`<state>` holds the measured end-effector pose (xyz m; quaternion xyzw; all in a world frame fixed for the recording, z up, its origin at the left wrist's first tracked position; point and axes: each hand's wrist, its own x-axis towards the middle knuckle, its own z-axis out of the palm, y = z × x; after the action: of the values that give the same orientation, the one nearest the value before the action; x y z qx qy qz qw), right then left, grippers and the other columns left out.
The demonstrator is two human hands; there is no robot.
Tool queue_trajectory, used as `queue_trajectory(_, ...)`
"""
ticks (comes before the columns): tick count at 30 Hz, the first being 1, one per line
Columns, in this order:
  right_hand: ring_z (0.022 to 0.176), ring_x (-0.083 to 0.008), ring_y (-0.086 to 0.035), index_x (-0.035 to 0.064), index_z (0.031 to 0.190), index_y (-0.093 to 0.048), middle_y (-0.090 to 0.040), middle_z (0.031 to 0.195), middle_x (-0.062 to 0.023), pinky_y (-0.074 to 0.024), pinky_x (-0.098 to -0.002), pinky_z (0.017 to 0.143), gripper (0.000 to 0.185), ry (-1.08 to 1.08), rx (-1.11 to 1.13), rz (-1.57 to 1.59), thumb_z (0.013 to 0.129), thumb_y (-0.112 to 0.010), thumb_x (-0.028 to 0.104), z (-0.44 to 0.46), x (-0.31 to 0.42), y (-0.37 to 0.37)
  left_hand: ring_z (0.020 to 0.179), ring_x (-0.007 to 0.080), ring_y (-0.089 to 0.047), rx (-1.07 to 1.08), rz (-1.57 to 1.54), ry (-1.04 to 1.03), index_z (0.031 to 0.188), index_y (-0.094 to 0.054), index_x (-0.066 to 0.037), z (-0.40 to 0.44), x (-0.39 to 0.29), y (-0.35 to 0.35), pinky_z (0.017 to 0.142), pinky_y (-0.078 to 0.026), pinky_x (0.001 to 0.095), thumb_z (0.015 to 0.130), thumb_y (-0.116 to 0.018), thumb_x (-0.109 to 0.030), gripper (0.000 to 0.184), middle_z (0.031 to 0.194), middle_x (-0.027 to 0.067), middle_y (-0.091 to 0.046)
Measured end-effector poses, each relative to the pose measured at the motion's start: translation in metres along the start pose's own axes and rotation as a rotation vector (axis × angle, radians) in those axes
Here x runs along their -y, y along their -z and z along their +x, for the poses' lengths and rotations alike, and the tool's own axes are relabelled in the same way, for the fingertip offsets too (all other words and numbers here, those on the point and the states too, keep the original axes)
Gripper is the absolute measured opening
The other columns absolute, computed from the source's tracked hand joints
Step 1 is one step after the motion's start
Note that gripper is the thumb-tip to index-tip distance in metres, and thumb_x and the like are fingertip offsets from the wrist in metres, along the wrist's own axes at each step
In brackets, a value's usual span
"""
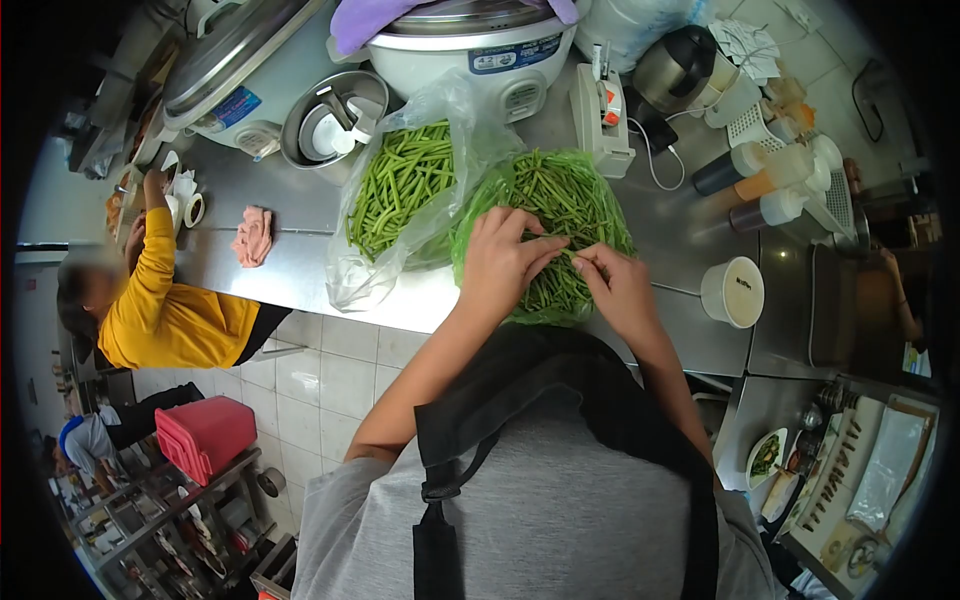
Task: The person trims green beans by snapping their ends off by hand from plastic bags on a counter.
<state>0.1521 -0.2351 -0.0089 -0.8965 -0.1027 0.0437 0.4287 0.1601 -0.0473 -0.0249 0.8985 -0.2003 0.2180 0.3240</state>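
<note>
Both my hands meet over a green plastic bag [612, 215] full of thin green beans [560, 190]. My left hand [507, 252] pinches a bean at its fingertips, thumb against fingers. Just right of it, my right hand [612, 283] is closed on what looks like the same bean. Touching the green bag on its left, a clear plastic bag [365, 285] holds cut green bean pieces [403, 180].
Rice cookers [475, 60] and a metal bowl [330, 120] stand behind the bags. A pink cloth [253, 237] lies left. Sauce bottles [775, 170] and a white tub [733, 292] are right. A person in yellow [180, 320] works at the left.
</note>
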Motion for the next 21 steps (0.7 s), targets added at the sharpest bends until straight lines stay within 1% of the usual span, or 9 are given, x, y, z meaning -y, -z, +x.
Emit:
queue_trajectory(4,0.055,-0.0266,-0.051,0.0003,0.081,-0.056,-0.056,0.067,-0.0157,-0.0398,-0.0365,0.054,0.02,-0.079,0.143,-0.056,0.087,-0.061,0.019,-0.003,0.012,0.01,0.089,0.0233,-0.05,-0.012,-0.006,0.048,0.092,-0.074,-0.022,-0.009,-0.002,0.001,0.076,-0.041,0.0352,0.07,-0.074,-0.016,0.023,0.09,0.0005,-0.056)
queue_trajectory(7,0.052,-0.0118,-0.039,-0.0001,0.078,-0.053,-0.048,0.058,-0.0057,-0.0344,-0.0293,0.05,0.022,-0.016,0.196,0.038,0.089,-0.06,0.018,-0.006,0.007,0.008,0.087,0.0233,-0.049,0.013,0.002,0.071,0.093,-0.074,-0.022,-0.015,-0.004,0.004,0.075,-0.041,0.035,0.07,-0.074,-0.016,0.024,0.087,0.0007,-0.054)
queue_trajectory(10,0.054,-0.0082,-0.038,0.0025,0.077,-0.052,-0.045,0.059,0.0006,-0.0322,-0.0253,0.05,0.025,-0.078,0.251,0.251,0.093,-0.055,0.021,-0.006,0.007,0.008,0.084,0.0229,-0.048,0.045,-0.058,0.115,0.094,-0.074,-0.02,-0.018,-0.006,0.007,0.074,-0.041,0.0338,0.071,-0.073,-0.013,0.024,0.085,0.0011,-0.053)
queue_trajectory(13,0.057,-0.005,-0.04,0.0043,0.076,-0.051,-0.044,0.061,0.0021,-0.0324,-0.0243,0.051,0.026,-0.192,0.371,0.58,0.096,-0.051,0.022,0.0,0.003,0.009,0.08,0.0214,-0.048,0.117,-0.234,0.187,0.095,-0.074,-0.015,-0.022,-0.002,0.006,0.073,-0.04,0.0316,0.072,-0.073,-0.009,0.024,0.081,0.0024,-0.051)
queue_trajectory(16,0.056,-0.0041,-0.036,0.0072,0.079,-0.051,-0.043,0.063,0.0038,-0.0304,-0.0211,0.051,0.024,-0.283,0.455,0.788,0.097,-0.048,0.023,0.004,0.0,0.009,0.08,0.02,-0.048,0.187,-0.452,0.23,0.097,-0.073,-0.01,-0.023,0.009,0.006,0.073,-0.04,0.0301,0.074,-0.071,-0.006,0.022,0.081,0.0034,-0.052)
queue_trajectory(19,0.056,-0.004,-0.033,0.0074,0.081,-0.051,-0.04,0.064,0.0033,-0.029,-0.0201,0.051,0.024,-0.323,0.513,1.041,0.097,-0.048,0.025,0.0,0.003,0.002,0.08,0.0184,-0.049,0.222,-0.538,0.166,0.098,-0.072,-0.008,-0.019,0.015,0.007,0.073,-0.04,0.0294,0.078,-0.07,-0.005,0.021,0.082,0.0039,-0.054)
queue_trajectory(21,0.056,-0.0055,-0.032,0.0076,0.083,-0.048,-0.04,0.066,0.0025,-0.0296,-0.0206,0.053,0.02,-0.32,0.527,1.078,0.097,-0.045,0.021,0.001,0.007,0.002,0.079,0.0162,-0.05,0.272,-0.621,0.269,0.099,-0.071,-0.005,-0.017,0.011,0.009,0.072,-0.041,0.0282,0.081,-0.067,-0.005,0.018,0.081,0.0032,-0.055)
